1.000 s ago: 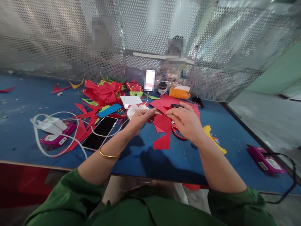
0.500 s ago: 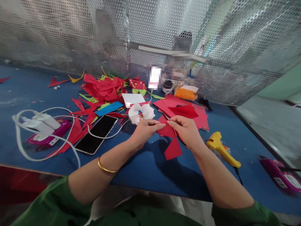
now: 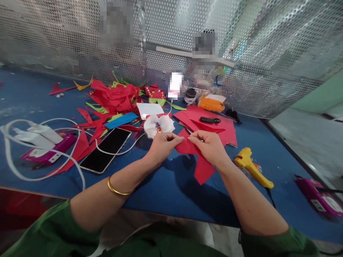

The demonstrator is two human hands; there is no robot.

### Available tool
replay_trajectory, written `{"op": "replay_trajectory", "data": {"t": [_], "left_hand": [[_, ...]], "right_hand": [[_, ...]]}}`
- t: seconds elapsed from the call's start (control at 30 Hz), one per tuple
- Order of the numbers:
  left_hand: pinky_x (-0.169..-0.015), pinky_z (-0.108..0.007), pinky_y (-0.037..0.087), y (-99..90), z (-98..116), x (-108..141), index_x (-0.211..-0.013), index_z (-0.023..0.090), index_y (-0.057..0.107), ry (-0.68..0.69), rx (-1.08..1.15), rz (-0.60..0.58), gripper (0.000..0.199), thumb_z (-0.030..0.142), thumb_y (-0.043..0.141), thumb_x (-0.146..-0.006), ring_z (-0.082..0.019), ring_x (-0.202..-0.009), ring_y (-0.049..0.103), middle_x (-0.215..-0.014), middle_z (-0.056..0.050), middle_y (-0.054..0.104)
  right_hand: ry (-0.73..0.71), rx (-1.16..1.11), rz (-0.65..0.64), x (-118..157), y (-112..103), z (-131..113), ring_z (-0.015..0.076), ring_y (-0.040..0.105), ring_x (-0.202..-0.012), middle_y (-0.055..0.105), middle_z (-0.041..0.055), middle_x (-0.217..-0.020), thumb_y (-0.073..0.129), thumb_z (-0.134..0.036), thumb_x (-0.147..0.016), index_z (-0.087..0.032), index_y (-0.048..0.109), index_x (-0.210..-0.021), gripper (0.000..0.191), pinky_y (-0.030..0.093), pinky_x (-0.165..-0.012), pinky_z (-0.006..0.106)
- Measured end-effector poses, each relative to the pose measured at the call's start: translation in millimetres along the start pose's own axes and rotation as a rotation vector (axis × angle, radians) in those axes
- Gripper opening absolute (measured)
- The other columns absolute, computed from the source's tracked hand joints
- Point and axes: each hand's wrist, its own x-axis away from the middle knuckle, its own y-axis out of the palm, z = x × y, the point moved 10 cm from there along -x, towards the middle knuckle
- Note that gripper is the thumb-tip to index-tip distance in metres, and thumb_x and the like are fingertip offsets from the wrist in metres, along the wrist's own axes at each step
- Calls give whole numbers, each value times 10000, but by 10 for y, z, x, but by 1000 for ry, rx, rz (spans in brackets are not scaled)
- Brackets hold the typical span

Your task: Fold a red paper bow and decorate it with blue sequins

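Between my two hands a piece of red paper (image 3: 204,167) is pinched, its lower part hanging down over the blue table. My left hand (image 3: 164,145) grips its upper edge with thumb and forefinger. Close beside it, my right hand (image 3: 209,144) is closed on the same paper, and the hand covers part of the sheet. A blade tip, perhaps of scissors, shows near my right fingertips, partly hidden. Just beyond my left hand stands a white petal-shaped dish (image 3: 167,124) with small coloured bits in it. Red sheets (image 3: 227,130) lie behind my right hand.
A yellow glue gun (image 3: 253,169) lies at right, near a purple power strip (image 3: 318,198). At left are a black-screened phone (image 3: 107,150), white cables and another purple strip (image 3: 49,151). Red scraps (image 3: 118,96) are heaped behind. A perforated metal screen (image 3: 171,32) borders the table.
The red paper's hanging part has swung to the right and its upper part shows wider. Both hands keep their pinch. A black handle has come into view on the red sheets.
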Motion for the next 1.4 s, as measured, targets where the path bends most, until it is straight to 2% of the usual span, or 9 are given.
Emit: {"op": "replay_trajectory", "data": {"t": [0.1, 0.2, 0.33, 0.47, 0.67, 0.8, 1.0, 1.17, 1.4], "left_hand": [[-548, -242, 385, 52, -23, -3, -656, 152, 709, -24, 14, -48, 221, 356, 760, -724, -90, -558, 487, -598, -2, 634], [-545, -243, 395, 36, -22, -18, -645, 156, 709, -25, 61, -36, 213, 346, 783, -707, -93, -557, 498, -590, 2, 631], [-576, -239, 425, -96, -54, -36, -652, 161, 719, -53, 240, 91, 218, 351, 823, -663, -95, -579, 542, -623, -3, 661], [-569, -231, 411, -213, -24, -30, -644, 164, 717, -13, 329, 195, 278, 399, 862, -616, -89, -568, 530, -607, 7, 650], [-557, -232, 414, -274, -71, -40, -659, 176, 730, -22, 355, 252, 271, 412, 858, -627, -93, -552, 525, -588, 6, 643], [-576, -241, 451, -231, -34, -48, -717, 179, 746, 6, 317, 195, 296, 464, 820, -690, -115, -601, 582, -685, -24, 702], [-795, -261, 502, -186, 404, 17, -1007, 223, 772, 298, 101, 67, 281, 417, 587, -924, -170, -987, 670, -1050, -67, 762], [-915, -328, 495, -28, 583, 39, -1028, 199, 767, 389, -50, -156, 298, 379, 545, -944, -184, -935, 689, -948, -75, 775], [-772, -296, 500, 17, 613, 44, -1015, 157, 774, 410, -330, -167, 261, 307, 653, -838, -166, -797, 642, -835, -52, 732]], "right_hand": [[-52, 83, -2, 4, 6, -36, 128, 517, -598, 638, -12, -637, 616, -341, -845, -187, 689, -737, 202, 388, -585, 263], [-100, 125, -14, -9, -21, -83, 173, 633, -718, 726, 22, -760, 581, -360, -885, -196, 735, -828, 233, 461, -675, 291], [-191, 160, 157, 17, -385, -232, 235, 696, -1022, 772, 58, -1074, 526, -358, -926, -219, 755, -1026, 286, 506, -903, 372], [-194, 229, 288, 145, -722, -254, 242, 710, -977, 780, 49, -1007, 552, -393, -922, -238, 758, -962, 261, 517, -886, 392], [-264, 253, 172, 215, -584, -168, 260, 693, -943, 765, 57, -950, 628, -421, -857, -250, 718, -840, 193, 499, -905, 455], [-300, 226, 123, 203, -502, -174, 256, 692, -961, 754, 49, -926, 569, -380, -888, -248, 624, -734, 210, 464, -954, 492], [-329, 223, 40, 207, -515, -204, 262, 671, -1063, 734, 43, -918, 516, -351, -913, -248, 562, -741, 205, 422, -1004, 526], [-321, 222, 45, 198, -554, -189, 256, 668, -1041, 727, 39, -933, 488, -357, -926, -248, 571, -762, 214, 392, -1040, 545], [-318, 234, 87, 179, -594, -138, 247, 667, -1019, 732, 37, -954, 486, -364, -925, -250, 592, -778, 214, 388, -1054, 533]]}}
